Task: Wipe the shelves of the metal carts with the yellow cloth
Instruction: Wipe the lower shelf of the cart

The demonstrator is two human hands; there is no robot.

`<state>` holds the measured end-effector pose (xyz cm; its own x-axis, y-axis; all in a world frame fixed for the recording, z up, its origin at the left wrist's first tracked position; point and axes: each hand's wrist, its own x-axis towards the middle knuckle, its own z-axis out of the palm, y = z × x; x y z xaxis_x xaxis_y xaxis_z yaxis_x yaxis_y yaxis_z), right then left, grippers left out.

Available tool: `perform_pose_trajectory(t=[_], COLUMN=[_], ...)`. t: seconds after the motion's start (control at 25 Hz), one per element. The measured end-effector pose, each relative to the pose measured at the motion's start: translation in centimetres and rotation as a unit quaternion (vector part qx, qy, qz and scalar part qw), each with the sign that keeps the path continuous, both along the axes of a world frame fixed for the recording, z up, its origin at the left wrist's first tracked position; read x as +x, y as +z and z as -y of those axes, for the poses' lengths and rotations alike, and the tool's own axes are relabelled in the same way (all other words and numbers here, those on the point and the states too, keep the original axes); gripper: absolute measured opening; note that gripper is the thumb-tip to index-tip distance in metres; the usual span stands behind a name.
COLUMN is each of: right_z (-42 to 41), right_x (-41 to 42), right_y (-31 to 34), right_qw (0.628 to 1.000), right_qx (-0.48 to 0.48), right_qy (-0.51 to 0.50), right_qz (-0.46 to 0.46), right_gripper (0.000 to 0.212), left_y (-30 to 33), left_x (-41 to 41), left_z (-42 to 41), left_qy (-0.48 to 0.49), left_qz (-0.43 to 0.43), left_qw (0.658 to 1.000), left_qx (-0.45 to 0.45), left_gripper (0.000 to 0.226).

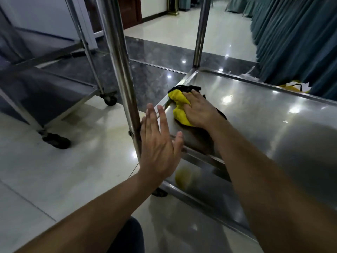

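Item: yellow cloth with dark backing (pixel 179 108), bunched, lying on the shiny stainless-steel cart shelf (pixel 255 114) near its left raised rim, just inside the near-left corner.
Right hand (pixel 197 109): palm down on the cloth, fingers curled over its folds, pressing it to the shelf.
Left hand (pixel 158 143): fingers straight and spread, grasping nothing, beside the round steel upright post (pixel 122 70) at the shelf's corner; contact with the post cannot be told.
Open room: bare shelf surface stretches right and far, bounded by a low lip.
Second steel cart (pixel 54 84): left, well apart, on castors.
Hidden: lower shelf mostly covered by forearms; teal curtains (pixel 295 42) cut off right.
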<state>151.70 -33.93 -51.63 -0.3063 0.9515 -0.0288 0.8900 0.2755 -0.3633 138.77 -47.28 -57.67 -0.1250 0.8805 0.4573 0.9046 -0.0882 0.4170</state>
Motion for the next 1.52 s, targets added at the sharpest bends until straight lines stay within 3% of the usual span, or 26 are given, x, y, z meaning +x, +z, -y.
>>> perform_pose_trajectory(t=[0.16, 0.32, 0.56, 0.92, 1.04, 1.16, 1.32, 1.4, 1.52], right_z=[4.0, 0.2, 5.4, 14.3, 15.0, 12.5, 10.3, 11.2, 14.2], right_x=[-1.1, -1.3, -2.3, 13.3, 14.4, 8.2, 1.1, 2.2, 9.4], right_y=[-1.7, 0.0, -1.0, -1.4, -1.7, -1.6, -0.8, -0.8, -1.6], right_qw=[0.990, 1.000, 0.993, 0.995, 0.983, 0.989, 0.996, 0.994, 0.982], right_qx=[0.031, -0.003, 0.023, 0.027, 0.034, 0.059, 0.043, 0.040, 0.068], right_qy=[0.136, -0.006, 0.109, -0.099, -0.181, -0.132, -0.069, -0.082, -0.177], right_qz=[-0.031, 0.006, -0.023, 0.000, -0.016, 0.029, -0.038, -0.055, 0.001], right_gripper=[0.052, 0.057, 0.055, 0.056, 0.057, 0.060, 0.058, 0.058, 0.058], left_y=[0.0, 0.3, 0.7, 0.7, 0.5, 0.6, 1.1, 1.4, 1.4], left_x=[-0.2, 0.1, -0.2, 0.6, 1.4, 1.4, 0.8, 0.8, 1.3], left_z=[-0.1, -0.2, -0.4, 0.0, 0.0, -0.1, 0.2, 0.2, 0.2], left_qy=[-0.031, -0.040, -0.045, 0.023, 0.035, 0.045, 0.030, 0.039, 0.044], left_qz=[0.046, 0.069, 0.072, -0.031, -0.078, -0.107, -0.107, -0.106, -0.115], left_qw=[0.997, 0.996, 0.996, 0.998, 0.994, 0.992, 0.992, 0.991, 0.989], left_qx=[0.053, 0.038, 0.036, -0.058, -0.061, -0.058, -0.063, -0.068, -0.080], left_gripper=[0.085, 0.089, 0.085, 0.070, 0.071, 0.072, 0.071, 0.071, 0.064])
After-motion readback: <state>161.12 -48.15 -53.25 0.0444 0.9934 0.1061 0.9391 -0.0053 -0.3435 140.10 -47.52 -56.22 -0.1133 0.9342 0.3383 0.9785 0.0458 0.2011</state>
